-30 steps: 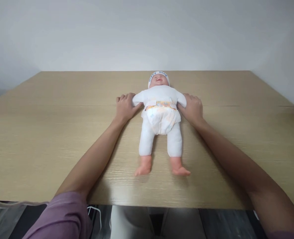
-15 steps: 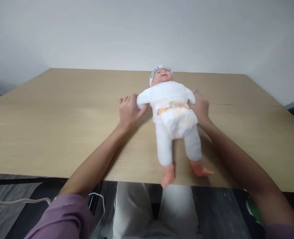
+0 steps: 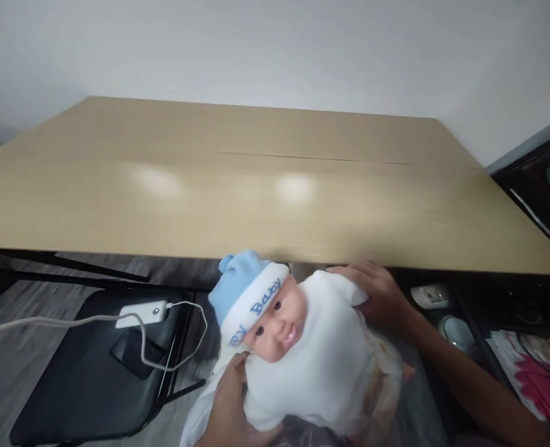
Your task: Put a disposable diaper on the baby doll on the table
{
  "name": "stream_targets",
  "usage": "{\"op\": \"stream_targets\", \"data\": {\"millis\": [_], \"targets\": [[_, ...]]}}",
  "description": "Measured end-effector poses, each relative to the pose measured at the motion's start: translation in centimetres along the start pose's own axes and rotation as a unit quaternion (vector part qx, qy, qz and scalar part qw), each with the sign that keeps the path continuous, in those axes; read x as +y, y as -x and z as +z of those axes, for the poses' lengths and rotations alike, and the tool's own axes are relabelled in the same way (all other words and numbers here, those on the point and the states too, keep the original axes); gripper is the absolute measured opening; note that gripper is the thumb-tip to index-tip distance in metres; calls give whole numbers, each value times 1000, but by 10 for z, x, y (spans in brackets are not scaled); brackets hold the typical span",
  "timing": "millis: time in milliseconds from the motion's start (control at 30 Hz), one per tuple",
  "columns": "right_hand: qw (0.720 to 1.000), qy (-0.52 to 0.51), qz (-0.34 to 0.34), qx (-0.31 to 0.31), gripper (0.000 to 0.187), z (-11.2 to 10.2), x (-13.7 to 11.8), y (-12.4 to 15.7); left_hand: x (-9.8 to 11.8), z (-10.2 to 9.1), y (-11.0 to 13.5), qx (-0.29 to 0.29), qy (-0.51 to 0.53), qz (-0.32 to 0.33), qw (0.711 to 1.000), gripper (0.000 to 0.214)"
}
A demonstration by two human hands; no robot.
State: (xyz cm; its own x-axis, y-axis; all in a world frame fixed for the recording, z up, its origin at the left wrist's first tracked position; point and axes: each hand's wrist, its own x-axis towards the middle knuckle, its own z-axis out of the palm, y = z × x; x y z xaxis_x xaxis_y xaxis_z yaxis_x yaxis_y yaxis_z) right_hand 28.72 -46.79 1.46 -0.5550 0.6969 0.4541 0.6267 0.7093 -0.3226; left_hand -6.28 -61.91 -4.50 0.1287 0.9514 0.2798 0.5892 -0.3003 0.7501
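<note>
A baby doll [image 3: 316, 354] in a white suit and a blue cap lettered "Baby" is held up off the table, below its front edge, close to my body. My left hand [image 3: 231, 403] grips the doll's side under its arm at the lower left. My right hand [image 3: 380, 298] is wrapped round the doll's other shoulder and arm. The doll's diaper shows at its lower right, blurred. The wooden table [image 3: 256, 192] lies beyond the doll with nothing on it.
A black chair [image 3: 84, 379] stands at the lower left with a white charger and cable [image 3: 142, 313] on it. Under the table at the right are a shelf with small items and a pink and white packet [image 3: 536, 372]. A grey wall rises behind.
Both hands have lifted the doll off the table and drawn it toward me, down past the front edge. The view has tipped downward, showing the chair and floor.
</note>
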Motion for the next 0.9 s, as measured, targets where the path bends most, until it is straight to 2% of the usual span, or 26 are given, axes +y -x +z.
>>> {"op": "stream_targets", "data": {"millis": [67,133,233,333,433,500,633,700,767,833,900], "targets": [[1000,16,3,-22,34,15,-18,15,-6,-3,30,-26,-16,-54,998,54],[999,36,-3,-38,36,29,-30,26,-9,-10,47,-72,-17,-119,990,46],[997,52,20,-62,39,48,-38,38,-12,-18,54,-133,-40,-188,972,38],[987,42,92,-124,40,68,-36,46,-16,-23,52,-175,-93,-199,960,41],[970,11,150,-190,45,81,-31,55,-25,-26,56,-198,-99,-168,961,51],[965,-25,182,-189,47,82,-30,64,-31,-32,62,-220,-83,-143,961,55],[957,-107,232,-139,42,65,-45,87,-36,-53,74,-287,-119,-116,943,61],[945,-156,246,-149,42,54,-58,97,-35,-65,74,-326,-153,-103,927,62],[934,-190,256,-161,42,47,-68,102,-34,-74,68,-351,-187,-56,916,61],[933,-190,261,-159,41,45,-72,104,-31,-77,56,-334,-218,18,917,61],[940,-169,255,-153,38,47,-71,103,-26,-72,40,-267,-232,83,932,55]]}}
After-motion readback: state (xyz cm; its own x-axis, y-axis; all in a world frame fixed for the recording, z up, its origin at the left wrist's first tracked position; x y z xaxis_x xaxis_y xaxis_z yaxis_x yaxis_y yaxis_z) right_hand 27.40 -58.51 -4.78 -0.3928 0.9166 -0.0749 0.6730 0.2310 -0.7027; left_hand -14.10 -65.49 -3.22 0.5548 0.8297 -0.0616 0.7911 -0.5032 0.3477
